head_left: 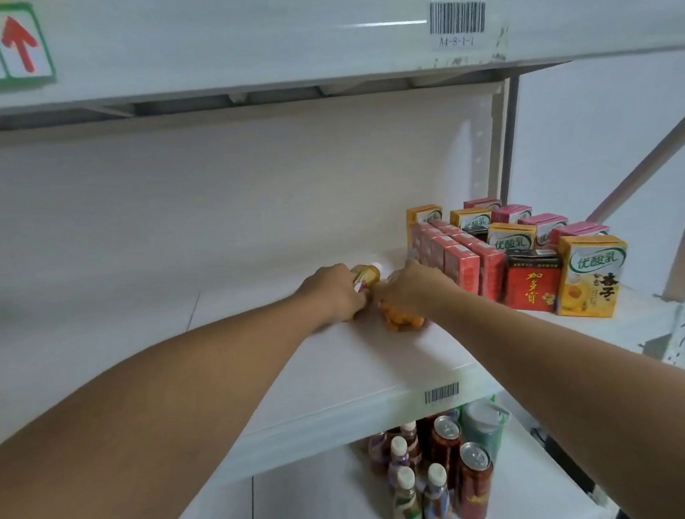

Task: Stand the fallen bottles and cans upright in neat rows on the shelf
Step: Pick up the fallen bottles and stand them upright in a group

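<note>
White laminate shelf (340, 360) lies under both my forearms, and my two hands meet near its middle. My left hand (331, 294) is curled over a lying bottle (368, 275) of amber drink; its pale cap end pokes out past my knuckles toward the back panel, so the bottle is on its side, not upright. My right hand (410, 291) is closed down over an orange bottle (402, 320), which also lies flat on the board, its orange body showing beneath my palm on the near side. The two bottles lie just beside each other; I cannot tell whether they touch.

To my right, drink cartons stand in rows: red cartons (454, 259) nearest my right hand, a dark red carton (531, 284) at the front, and a yellow carton (591, 276) beside it, with more yellow and pink ones behind.

On the lower shelf (317, 504), small capped bottles (406, 502) and red cans (474, 481) stand upright together.
</note>
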`<move>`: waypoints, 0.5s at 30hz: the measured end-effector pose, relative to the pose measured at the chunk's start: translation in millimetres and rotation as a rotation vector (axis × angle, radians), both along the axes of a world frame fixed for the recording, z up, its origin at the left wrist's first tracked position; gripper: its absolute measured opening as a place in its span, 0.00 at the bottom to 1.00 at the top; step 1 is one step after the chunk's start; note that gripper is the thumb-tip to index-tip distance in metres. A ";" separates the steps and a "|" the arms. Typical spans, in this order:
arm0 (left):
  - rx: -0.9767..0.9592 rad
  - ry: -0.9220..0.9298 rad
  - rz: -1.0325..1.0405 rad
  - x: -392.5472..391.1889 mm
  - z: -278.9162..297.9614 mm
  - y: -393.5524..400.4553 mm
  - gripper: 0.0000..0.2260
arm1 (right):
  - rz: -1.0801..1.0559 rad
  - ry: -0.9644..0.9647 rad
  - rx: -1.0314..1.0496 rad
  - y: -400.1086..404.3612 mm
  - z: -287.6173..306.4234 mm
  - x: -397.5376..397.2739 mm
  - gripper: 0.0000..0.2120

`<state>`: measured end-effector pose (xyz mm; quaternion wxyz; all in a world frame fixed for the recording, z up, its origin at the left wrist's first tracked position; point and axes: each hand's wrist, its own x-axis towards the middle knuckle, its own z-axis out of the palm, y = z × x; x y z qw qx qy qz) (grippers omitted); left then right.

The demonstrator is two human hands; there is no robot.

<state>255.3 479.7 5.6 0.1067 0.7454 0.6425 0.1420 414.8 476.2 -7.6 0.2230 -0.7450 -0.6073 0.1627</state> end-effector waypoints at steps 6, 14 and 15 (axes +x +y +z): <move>0.039 -0.380 0.060 -40.6 4.8 -21.0 0.12 | 0.046 0.260 0.180 -17.0 -1.7 -0.3 0.17; 0.258 -0.582 0.230 -129.8 33.5 -62.4 0.18 | 0.350 0.771 0.310 -23.0 19.3 -54.4 0.17; 0.287 -0.607 0.259 -142.0 32.1 -71.3 0.18 | 0.385 0.803 0.301 -22.6 19.5 -66.5 0.21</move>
